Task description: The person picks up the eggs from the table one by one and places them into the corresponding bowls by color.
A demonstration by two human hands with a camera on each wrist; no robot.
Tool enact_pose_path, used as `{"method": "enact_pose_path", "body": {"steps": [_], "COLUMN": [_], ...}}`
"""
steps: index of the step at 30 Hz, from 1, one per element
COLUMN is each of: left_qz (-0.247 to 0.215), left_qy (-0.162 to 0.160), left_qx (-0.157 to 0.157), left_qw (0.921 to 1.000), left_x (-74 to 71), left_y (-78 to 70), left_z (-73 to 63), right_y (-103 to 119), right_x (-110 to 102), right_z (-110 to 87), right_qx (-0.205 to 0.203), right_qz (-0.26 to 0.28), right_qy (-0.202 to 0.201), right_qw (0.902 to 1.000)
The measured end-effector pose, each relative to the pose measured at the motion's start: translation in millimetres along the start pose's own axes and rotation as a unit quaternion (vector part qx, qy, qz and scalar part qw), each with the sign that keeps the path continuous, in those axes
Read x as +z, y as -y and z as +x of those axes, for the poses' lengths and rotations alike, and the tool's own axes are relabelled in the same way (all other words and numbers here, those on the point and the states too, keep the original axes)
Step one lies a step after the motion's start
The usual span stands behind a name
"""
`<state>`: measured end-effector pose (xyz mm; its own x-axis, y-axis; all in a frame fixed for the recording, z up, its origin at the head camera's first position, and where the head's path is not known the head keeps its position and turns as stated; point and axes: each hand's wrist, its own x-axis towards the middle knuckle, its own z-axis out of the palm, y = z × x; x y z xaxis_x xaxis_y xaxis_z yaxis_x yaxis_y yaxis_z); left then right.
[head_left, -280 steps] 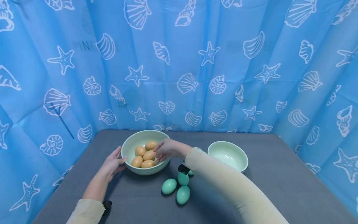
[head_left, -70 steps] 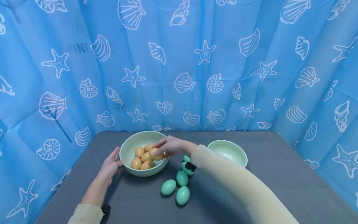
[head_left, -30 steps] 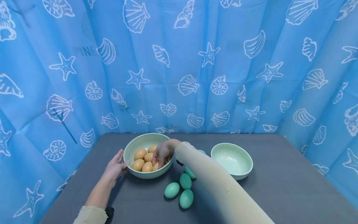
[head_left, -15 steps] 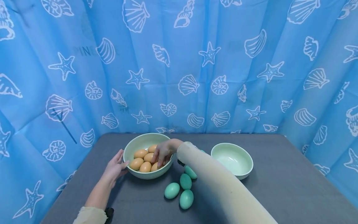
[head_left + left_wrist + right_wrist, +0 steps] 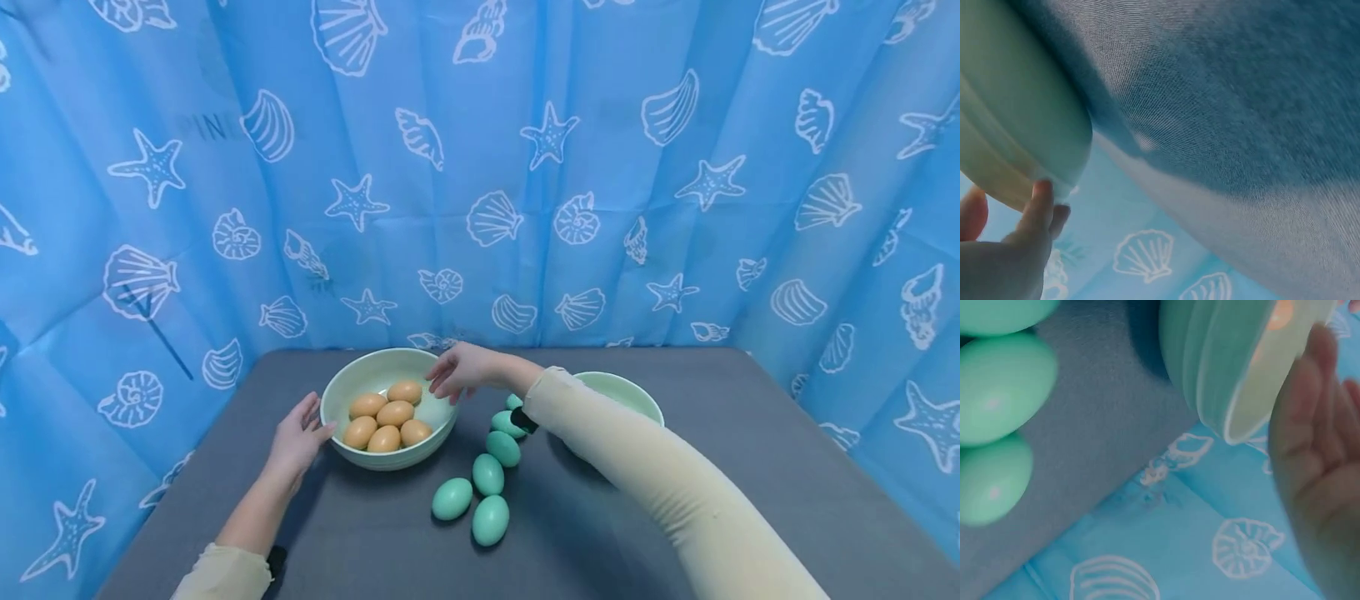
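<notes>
In the head view, my left hand (image 5: 292,446) rests at the left side of the large pale green bowl (image 5: 420,454), thumb by the rim. The left wrist view shows its fingertips (image 5: 1042,187) against the bowl's outer wall, fingers fairly straight. Inside the bowl several brown eggs (image 5: 395,412) lie close together in the left and middle part. My right hand (image 5: 468,371) hovers over the bowl's right rim, fingers loosely bent and holding nothing. The right wrist view shows this hand (image 5: 1316,437) beside the rim, with a bit of brown egg (image 5: 1280,314) visible inside.
Several green eggs (image 5: 488,475) lie in a bent line on the grey table (image 5: 360,533), right of the large bowl. A smaller pale green bowl (image 5: 622,392) stands further right, partly hidden by the right sleeve (image 5: 645,475). A blue shell-print curtain (image 5: 480,167) hangs behind the table.
My right hand carried a brown egg within the bowl, let it go among the others, and has risen to the right rim. The eggs shifted slightly. My left hand stays at the bowl.
</notes>
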<state>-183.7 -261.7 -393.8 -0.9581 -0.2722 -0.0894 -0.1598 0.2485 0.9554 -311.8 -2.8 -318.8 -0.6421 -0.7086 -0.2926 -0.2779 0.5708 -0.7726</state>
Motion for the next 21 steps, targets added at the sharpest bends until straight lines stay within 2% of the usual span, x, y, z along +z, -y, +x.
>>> {"method": "enact_pose_path", "body": {"steps": [3,6,9,11,14,21], "left_qz": [0.008,0.005,0.008,0.008,0.014,0.019], "left_qy": [-0.034,-0.066,-0.08,-0.077,-0.067,-0.029], "left_qx": [0.024,0.062,0.101,0.119,0.13,0.163], "left_qw": [0.9991,0.9959,0.9917,0.9899,0.9892,0.986], "left_x": [-1.2,-4.0,-7.1,-7.7,-6.0,4.8], "left_y": [-3.7,-6.9,-10.7,-14.0,-20.0,-30.1], "left_z": [-5.7,-12.3,-19.8,-24.3,-30.9,-42.9], "right_y": [-4,-10,-17,-22,-29,-50], "right_x": [-8,-17,-27,-33,-40,-55], "right_z": [-23.7,-48.8,-70.4,-82.4,-99.6,-138.8], "right_qx": [0.006,0.005,-0.005,-0.014,-0.019,-0.025], "right_qz": [-0.012,-0.01,0.005,0.009,0.009,-0.001], "right_qy": [-0.057,-0.104,-0.136,-0.148,-0.161,-0.206], "right_qw": [0.9983,0.9945,0.9907,0.9888,0.9868,0.9783]}}
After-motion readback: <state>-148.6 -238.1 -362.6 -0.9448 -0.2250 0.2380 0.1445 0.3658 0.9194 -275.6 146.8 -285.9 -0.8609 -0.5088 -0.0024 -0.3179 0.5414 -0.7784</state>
